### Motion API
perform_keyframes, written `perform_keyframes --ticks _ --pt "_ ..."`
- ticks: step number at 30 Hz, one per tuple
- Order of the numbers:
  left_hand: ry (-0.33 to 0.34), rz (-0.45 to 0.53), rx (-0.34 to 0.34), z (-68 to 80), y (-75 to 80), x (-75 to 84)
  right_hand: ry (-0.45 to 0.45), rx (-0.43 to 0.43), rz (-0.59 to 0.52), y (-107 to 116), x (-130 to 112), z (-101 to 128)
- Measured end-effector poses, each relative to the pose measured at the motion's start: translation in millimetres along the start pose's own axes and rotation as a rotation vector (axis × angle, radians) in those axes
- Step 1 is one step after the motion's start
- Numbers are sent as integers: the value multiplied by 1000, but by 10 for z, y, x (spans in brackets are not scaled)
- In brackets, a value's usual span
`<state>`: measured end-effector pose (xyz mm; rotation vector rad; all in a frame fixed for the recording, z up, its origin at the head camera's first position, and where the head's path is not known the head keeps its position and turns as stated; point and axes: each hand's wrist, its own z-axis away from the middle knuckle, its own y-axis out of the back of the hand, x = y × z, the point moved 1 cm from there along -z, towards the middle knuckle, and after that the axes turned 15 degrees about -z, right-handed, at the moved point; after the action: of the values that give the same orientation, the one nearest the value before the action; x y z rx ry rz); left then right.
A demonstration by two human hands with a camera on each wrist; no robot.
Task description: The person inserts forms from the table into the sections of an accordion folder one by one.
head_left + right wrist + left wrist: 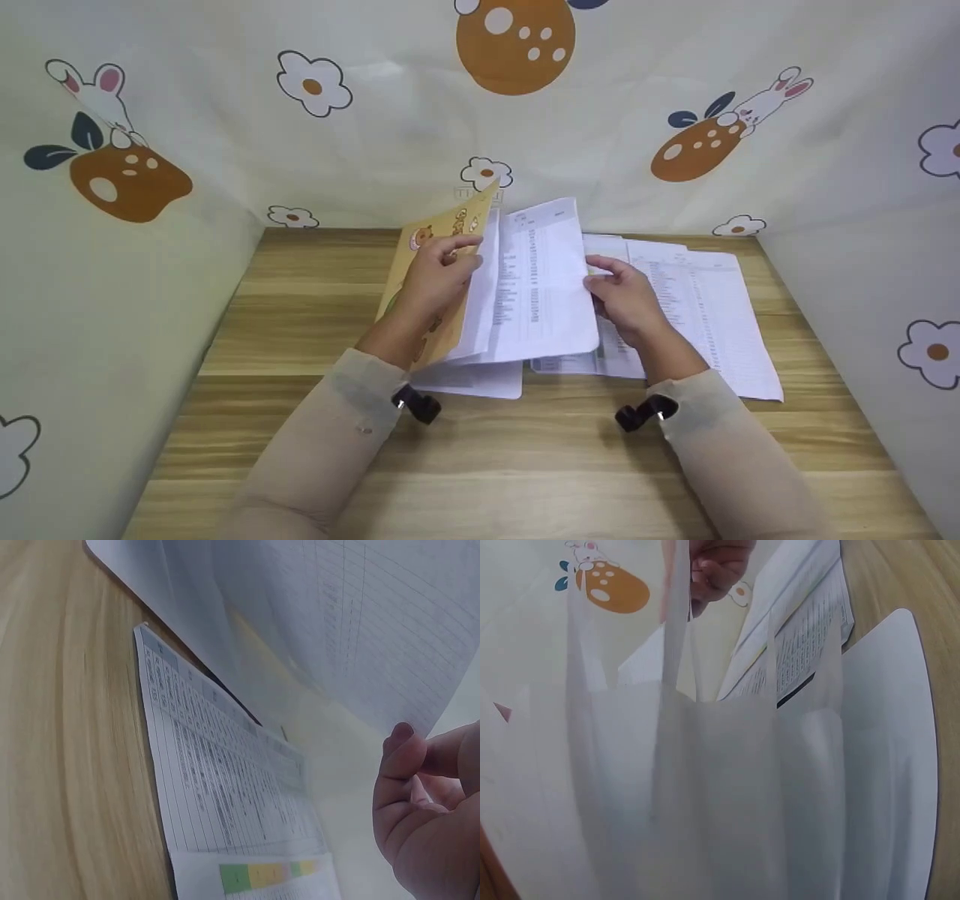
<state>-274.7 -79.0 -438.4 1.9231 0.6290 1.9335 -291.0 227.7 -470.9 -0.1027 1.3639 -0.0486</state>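
Note:
A folder (454, 217) with a tan cartoon cover stands partly open, its spine side toward the left. My left hand (439, 277) grips the cover, thumb on the inner side. Between thumb and fingers, my right hand (628, 300) pinches the right edge of a printed sheet (551, 300) raised at the folder's opening. From the right wrist, that hand (435, 802) shows at the sheet's lower corner. Several translucent sleeves (735, 787) fan out in the left wrist view, and a white rounded leaf (480, 379) lies low beneath them.
Overlapping printed papers (720, 315) lie on the wooden table (510, 457) to the right, partly under the right hand. One carries a green and yellow coloured strip (259, 877). A patterned cloth wall (390, 150) encloses the back and both sides.

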Motion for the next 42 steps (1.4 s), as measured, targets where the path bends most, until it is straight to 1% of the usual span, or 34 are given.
perform_keyframes --ticks 8,17,20,24,30,35,39,42 --pt "26 -16 -12 -1 -2 9 5 -33 -35 -242 60 -41" --pt "-20 27 -21 6 -7 -13 -20 -79 -49 -623 142 -70" --pt "-13 18 -17 10 -15 -3 -24 -89 -49 -723 169 -85" --pt "13 7 -20 15 -29 19 -25 -100 -28 -817 187 -103" --pt "35 -7 -23 19 -39 41 -40 -107 26 -842 192 -122" --pt "46 -30 -24 20 -38 41 -53 -121 24 -813 193 -121" --pt "21 -32 -14 21 -37 31 -40 -119 -11 -748 188 -98" --pt "-9 9 -15 26 -41 18 -23 -112 -39 -646 167 -71"
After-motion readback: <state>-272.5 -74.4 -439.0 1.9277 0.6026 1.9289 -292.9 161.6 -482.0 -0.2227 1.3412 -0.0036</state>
